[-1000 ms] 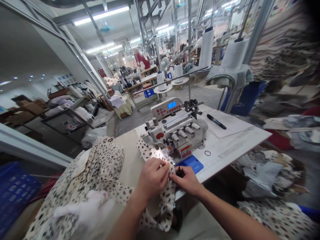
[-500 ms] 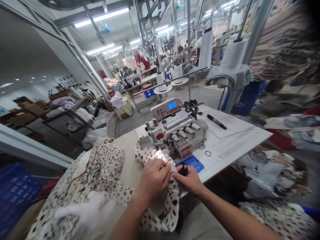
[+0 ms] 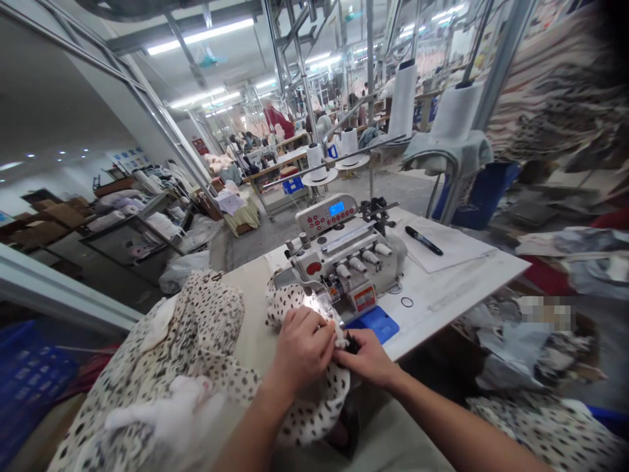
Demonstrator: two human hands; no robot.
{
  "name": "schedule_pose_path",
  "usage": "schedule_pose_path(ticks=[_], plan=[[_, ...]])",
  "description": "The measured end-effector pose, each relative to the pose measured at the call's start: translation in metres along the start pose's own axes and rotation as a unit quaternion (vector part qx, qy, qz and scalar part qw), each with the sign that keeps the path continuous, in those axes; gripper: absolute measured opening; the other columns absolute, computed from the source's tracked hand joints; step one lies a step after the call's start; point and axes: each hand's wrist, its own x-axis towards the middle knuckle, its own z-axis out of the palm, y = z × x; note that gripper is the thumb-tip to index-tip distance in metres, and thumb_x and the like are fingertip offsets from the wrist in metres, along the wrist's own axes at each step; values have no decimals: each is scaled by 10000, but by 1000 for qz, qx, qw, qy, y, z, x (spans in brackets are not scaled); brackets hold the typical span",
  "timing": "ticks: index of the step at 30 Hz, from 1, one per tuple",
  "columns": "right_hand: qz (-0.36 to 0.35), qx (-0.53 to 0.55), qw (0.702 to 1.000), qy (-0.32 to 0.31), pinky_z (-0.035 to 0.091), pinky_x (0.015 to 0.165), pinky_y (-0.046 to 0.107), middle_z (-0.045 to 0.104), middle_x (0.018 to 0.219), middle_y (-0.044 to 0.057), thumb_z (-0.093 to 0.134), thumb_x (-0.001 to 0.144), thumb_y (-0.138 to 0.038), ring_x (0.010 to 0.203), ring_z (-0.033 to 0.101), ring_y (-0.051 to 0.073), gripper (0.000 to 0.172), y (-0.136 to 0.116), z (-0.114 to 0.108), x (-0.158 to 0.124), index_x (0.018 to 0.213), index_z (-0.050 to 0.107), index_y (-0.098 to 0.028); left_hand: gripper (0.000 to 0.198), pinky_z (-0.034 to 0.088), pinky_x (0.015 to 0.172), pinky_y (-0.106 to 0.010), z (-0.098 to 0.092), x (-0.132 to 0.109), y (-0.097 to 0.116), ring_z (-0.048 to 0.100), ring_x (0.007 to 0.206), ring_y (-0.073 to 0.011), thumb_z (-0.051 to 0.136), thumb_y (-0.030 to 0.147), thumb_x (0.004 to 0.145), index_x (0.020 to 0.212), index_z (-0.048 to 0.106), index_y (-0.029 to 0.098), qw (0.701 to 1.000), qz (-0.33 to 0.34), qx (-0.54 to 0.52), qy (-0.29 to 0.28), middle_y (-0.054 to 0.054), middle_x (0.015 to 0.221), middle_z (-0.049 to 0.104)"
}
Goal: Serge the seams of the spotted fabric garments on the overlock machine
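Note:
Cream fabric with black spots (image 3: pixel 314 416) runs from my lap up to the overlock sewing machine (image 3: pixel 351 255), passing under its lit needle area. My left hand (image 3: pixel 305 344) presses on the fabric just in front of the presser foot, fingers bent and closed on its edge. Beside it, my right hand (image 3: pixel 366 357) pinches the same fabric edge between thumb and fingers. A small black pointed object (image 3: pixel 352 342) is tucked in the right hand; its full shape is hidden. Both hands are close together, almost touching.
A large heap of spotted fabric (image 3: pixel 206 308) covers the table's left side, with a white plush-like piece (image 3: pixel 171 410) nearer me. On the right lie a black marker (image 3: pixel 423 240), a paper sheet (image 3: pixel 455 249) and a black ring (image 3: pixel 407 302). Thread cones (image 3: pixel 455 111) stand behind.
My right hand has turned and moved slightly left and down, closer to the left hand. The fabric edge there is now bunched, and the fabric hanging below has shifted. My left hand stays nearly still.

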Motion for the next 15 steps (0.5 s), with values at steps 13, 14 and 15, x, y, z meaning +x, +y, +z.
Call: schedule_pose_path(ticks=[13,14,15], plan=[[32,50,998,31,480,609,272,700,687,22,749,780,-400,614,600,161,252,3,0,-2,771,722,-150,138,413,809,-379,5,1,-4,553,862,-201,572,238,924,890,703,210,995,-94,7,27,-49,843,595],[34,55,997,39,485,610,274,704,690,25,750,781,-401,616,605,163,253,4,0,-2,774,722,-150,138,415,814,-382,5,1,-4,558,870,-202,573,240,924,894,705,213,994,-103,9,27,-49,850,597],[35,60,996,47,490,616,278,709,696,30,751,781,-401,620,610,164,254,5,0,-2,778,724,-149,136,416,817,-386,5,2,-4,562,876,-204,575,242,923,894,706,216,993,-112,12,26,-49,854,598]])
